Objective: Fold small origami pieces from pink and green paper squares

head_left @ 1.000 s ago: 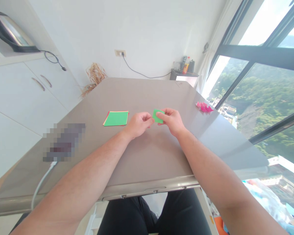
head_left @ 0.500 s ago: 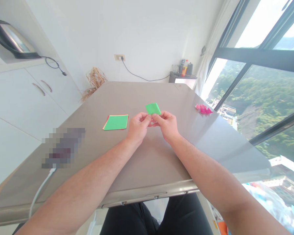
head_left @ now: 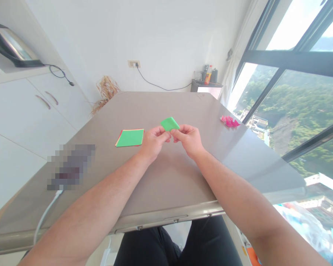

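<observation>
A small folded piece of green paper (head_left: pixel 170 123) is held up over the middle of the table. My left hand (head_left: pixel 155 141) pinches its lower left edge between thumb and fingers. From the other side, my right hand (head_left: pixel 188 137) grips the lower right corner, its thumb on top. Both hands are closed and close together, and the paper's underside is hidden. Left of my left hand lies a stack of square coloured paper (head_left: pixel 130 137), green on top, with red and yellowish edges showing beneath.
Pink folded paper pieces (head_left: pixel 230 121) lie near the table's right edge by the window. On the left a blurred dark object (head_left: pixel 72 168) has a white cable (head_left: pixel 47 212) running off the front edge of the grey-brown table (head_left: pixel 166 177). Bottles (head_left: pixel 208 75) stand behind the table.
The green paper has turned between my fingers, one corner now pointing up, and shifted slightly left. My left hand has moved slightly left, with both hands still pinching.
</observation>
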{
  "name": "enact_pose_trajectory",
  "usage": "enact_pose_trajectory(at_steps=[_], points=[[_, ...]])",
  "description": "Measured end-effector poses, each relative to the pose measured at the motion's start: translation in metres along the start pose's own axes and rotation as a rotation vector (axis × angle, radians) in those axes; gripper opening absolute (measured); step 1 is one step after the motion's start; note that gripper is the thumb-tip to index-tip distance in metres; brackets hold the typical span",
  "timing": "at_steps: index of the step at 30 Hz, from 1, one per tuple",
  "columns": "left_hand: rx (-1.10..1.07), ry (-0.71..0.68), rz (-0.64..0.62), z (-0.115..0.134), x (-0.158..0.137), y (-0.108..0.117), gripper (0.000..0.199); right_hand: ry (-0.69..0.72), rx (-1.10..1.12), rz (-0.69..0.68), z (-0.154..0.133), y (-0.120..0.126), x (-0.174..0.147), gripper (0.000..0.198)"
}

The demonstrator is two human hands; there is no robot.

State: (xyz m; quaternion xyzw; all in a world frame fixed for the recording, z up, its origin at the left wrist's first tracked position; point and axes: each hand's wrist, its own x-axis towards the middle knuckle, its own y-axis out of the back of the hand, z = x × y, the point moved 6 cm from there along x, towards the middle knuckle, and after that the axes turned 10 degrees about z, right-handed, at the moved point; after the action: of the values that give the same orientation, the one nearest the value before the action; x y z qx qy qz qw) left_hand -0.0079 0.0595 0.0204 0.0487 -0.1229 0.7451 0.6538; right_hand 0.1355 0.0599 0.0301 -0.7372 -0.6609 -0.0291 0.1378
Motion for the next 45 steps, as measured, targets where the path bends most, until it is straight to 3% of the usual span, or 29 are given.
enact_pose_trajectory(at_steps=[4,8,13,19,27,31,45], points=[[-0.149,0.13,-0.066,-0.004,0.001,-0.002,0.019,0.026,-0.004,0.006,-0.004,-0.001,-0.002,0.015],[-0.194,0.16,-0.075,-0.006,0.002,-0.002,0.018,0.067,-0.075,0.043,-0.008,0.002,-0.003,0.016],[-0.179,0.135,-0.077,-0.004,0.002,-0.003,0.016,0.14,-0.217,0.107,-0.008,0.008,-0.004,0.015],[-0.139,0.117,-0.062,-0.002,0.002,-0.002,0.017,0.183,-0.205,0.129,-0.011,0.008,-0.006,0.017],[-0.134,0.069,-0.033,-0.006,0.002,-0.003,0.021,0.117,-0.075,0.024,-0.011,0.001,-0.006,0.016],[-0.095,-0.002,-0.042,-0.005,0.001,-0.006,0.023,0.099,-0.168,0.079,-0.01,0.002,-0.005,0.022],[-0.007,-0.022,0.055,-0.009,0.003,0.0,0.022,0.109,-0.044,0.14,0.0,0.013,0.004,0.024]])
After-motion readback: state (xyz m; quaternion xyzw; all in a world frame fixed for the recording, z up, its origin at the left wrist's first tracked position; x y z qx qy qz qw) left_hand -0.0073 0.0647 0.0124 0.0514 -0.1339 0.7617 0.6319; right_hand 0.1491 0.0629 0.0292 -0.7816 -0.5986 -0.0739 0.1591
